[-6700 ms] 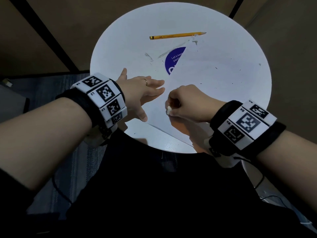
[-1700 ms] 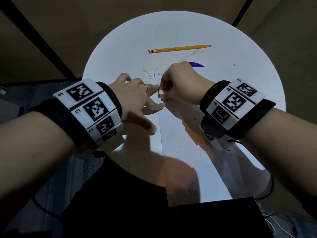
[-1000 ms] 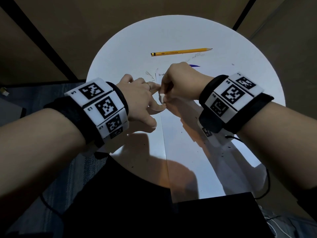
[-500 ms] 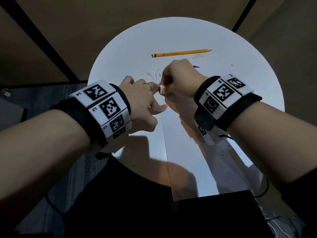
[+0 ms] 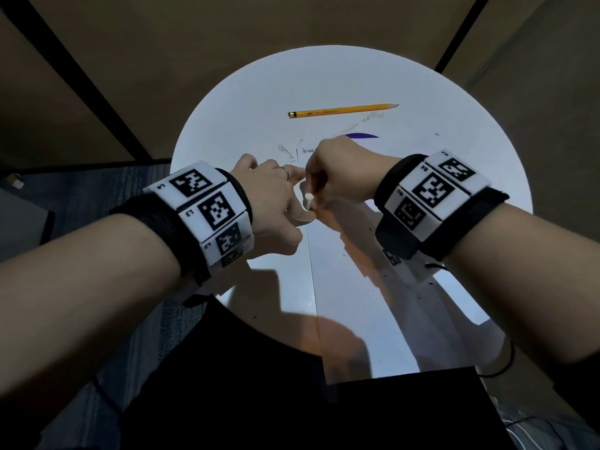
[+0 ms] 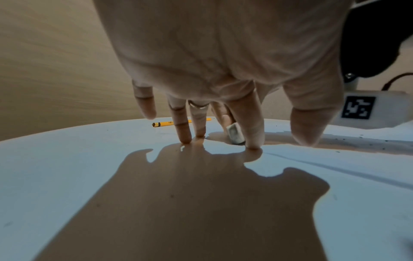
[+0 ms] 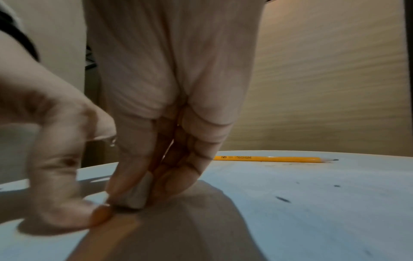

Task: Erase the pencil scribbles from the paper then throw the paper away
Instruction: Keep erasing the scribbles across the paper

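An office or meeting-room corner is suggested. A small round white table [image 5: 454,177] with a glossy top is set close against walls clad in pale wood-grain panels [image 7: 324,88], divided by narrow black vertical strips [image 5: 84,79]. The floor is covered with grey-blue ribbed carpet [image 5: 107,190] of the kind laid in commercial interiors. Stationery is found on the tabletop: a yellow hexagonal wooden pencil [image 5: 342,110] with a black end band, and a white sheet of paper [image 5: 373,319] over a round purple printed sticker [image 5: 362,136]. Little else of the room can be made out.
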Tool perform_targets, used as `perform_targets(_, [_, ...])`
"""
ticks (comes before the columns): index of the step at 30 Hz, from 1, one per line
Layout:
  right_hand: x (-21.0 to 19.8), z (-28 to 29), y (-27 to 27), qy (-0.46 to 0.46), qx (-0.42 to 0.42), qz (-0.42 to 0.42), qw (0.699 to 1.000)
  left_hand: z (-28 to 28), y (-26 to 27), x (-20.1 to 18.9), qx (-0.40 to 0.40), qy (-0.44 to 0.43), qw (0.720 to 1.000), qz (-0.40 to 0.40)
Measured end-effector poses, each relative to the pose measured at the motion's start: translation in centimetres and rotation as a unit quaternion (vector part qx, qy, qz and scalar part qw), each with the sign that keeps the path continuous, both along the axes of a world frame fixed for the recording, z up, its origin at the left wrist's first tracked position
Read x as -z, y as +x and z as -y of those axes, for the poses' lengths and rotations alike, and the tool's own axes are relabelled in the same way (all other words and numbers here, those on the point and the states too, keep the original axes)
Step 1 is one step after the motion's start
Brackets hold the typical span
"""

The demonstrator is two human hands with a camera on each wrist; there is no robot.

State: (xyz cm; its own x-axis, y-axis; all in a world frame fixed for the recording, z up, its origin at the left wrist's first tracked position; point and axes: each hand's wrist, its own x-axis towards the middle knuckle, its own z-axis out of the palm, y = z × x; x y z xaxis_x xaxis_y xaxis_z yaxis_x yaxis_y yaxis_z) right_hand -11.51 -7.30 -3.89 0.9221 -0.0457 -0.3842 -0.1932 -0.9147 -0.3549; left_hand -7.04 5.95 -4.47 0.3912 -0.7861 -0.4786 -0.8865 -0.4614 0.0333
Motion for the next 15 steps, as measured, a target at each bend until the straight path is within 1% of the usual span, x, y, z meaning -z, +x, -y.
perform_targets(2, [-0.2, 0.1, 0.5, -0.013, -0.003, -0.002, 1.000, 0.1, -0.1, 0.1, 0.004, 0.000, 1.000, -0.004])
perform_targets(5, [0.2, 0.1, 1.3, -0.025, 0.030, 0.053, 0.998, 0.1, 0.0, 0.1, -0.001, 0.004, 1.000, -0.002])
perform_targets(7, [0.6, 0.1, 1.0, -0.016, 0.048, 0.071, 0.996, 0.0, 0.0, 0.1, -0.005, 0.005, 1.000, -0.003])
perform_targets(10, [0.7, 0.6, 0.1, 0.018, 0.050, 0.034, 0.998, 0.0, 0.1, 0.1, -0.004, 0.006, 1.000, -0.010])
perform_targets(12, [0.7, 1.3, 0.0, 0.034, 0.081, 0.034, 0.996, 0.0, 0.0, 0.0, -0.004, 0.009, 1.000, -0.013])
perform_targets(15, [1.2, 1.9, 0.6, 0.011, 0.141, 0.093, 0.986, 0.1, 0.1, 0.1, -0.008, 0.009, 1.000, -0.015])
